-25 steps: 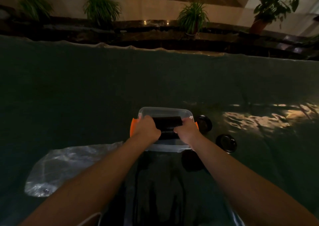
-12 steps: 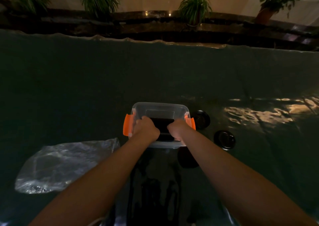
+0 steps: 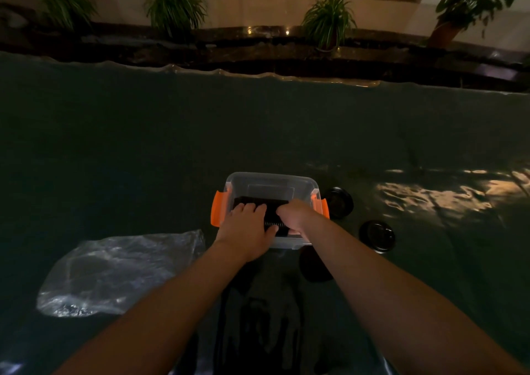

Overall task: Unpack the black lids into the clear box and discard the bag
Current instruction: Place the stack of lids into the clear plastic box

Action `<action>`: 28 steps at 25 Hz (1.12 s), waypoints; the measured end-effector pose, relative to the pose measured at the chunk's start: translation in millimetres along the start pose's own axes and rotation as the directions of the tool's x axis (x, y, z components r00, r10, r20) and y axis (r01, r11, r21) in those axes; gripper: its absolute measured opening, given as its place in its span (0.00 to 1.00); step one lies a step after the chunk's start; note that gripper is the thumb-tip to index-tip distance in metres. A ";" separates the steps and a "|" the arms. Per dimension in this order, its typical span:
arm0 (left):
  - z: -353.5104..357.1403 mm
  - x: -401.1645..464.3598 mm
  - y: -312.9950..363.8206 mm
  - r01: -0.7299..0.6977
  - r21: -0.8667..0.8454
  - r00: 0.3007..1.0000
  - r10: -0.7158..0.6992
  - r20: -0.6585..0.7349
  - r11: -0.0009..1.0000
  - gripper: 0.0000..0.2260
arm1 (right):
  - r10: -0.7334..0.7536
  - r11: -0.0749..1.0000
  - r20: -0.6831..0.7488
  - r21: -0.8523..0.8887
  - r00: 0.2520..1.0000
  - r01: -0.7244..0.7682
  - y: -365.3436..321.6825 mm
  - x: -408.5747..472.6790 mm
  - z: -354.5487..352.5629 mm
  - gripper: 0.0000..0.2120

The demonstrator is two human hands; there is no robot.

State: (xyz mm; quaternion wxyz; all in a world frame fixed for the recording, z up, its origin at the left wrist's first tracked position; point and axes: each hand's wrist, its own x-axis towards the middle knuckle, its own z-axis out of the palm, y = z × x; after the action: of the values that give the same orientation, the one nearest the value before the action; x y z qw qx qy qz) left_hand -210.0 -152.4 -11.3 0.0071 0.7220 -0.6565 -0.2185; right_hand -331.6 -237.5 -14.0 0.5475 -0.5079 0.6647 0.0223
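A clear box with orange side latches stands on the dark green table cover in front of me. Inside it lies a row of stacked black lids on edge. My left hand presses on the left part of the stack, fingers curled over it. My right hand grips the right end, inside the box. Two loose black lids lie right of the box, and a third sits by its near right corner. The empty clear bag lies flat at the left.
A dark glossy sheet lies between my forearms at the near edge. The table cover's far edge runs below a dark ledge with potted plants. A patch of reflected light shows at the right.
Both hands have lowered the stack of lids into the box and moved closer together. The stack now sits lower inside the box.
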 end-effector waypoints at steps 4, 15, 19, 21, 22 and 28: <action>9.1 -8.0 -3.7 -0.005 0.091 0.999 0.002 0.032 0.996 0.33 | -0.025 0.999 0.056 -0.036 0.998 0.027 0.6 -5.0 -3.2 0.11; 9.2 -19.0 -3.1 -0.043 0.267 0.993 0.012 0.117 0.963 0.54 | -0.403 0.664 0.135 -0.637 0.905 0.391 13.8 -22.5 -6.5 0.29; 11.0 -19.3 -3.1 -0.048 0.300 0.996 0.025 0.081 0.953 0.54 | -0.451 0.600 0.183 -0.662 0.873 0.449 15.7 -33.3 -14.2 0.33; 10.5 -20.6 0.0 -0.055 0.274 0.999 0.053 0.014 0.960 0.54 | -0.538 0.619 0.140 -0.603 0.831 0.503 23.1 -44.3 -24.2 0.31; 9.6 -22.3 2.8 -0.062 0.253 0.997 0.070 -0.024 0.965 0.54 | -0.599 0.618 0.102 -0.571 0.794 0.540 28.9 -50.9 -31.8 0.29; 10.1 -32.5 52.2 -0.243 0.145 0.939 0.270 -0.215 0.959 0.42 | -0.743 0.590 -0.139 -0.599 0.655 0.542 95.4 -76.4 -113.1 0.29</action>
State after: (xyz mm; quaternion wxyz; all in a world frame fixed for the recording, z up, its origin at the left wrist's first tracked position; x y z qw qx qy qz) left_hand -264.0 -125.8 5.0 0.0702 0.6499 -0.7513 -0.0910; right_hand -486.9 -207.9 38.3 0.2245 -0.8355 0.4904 -0.1051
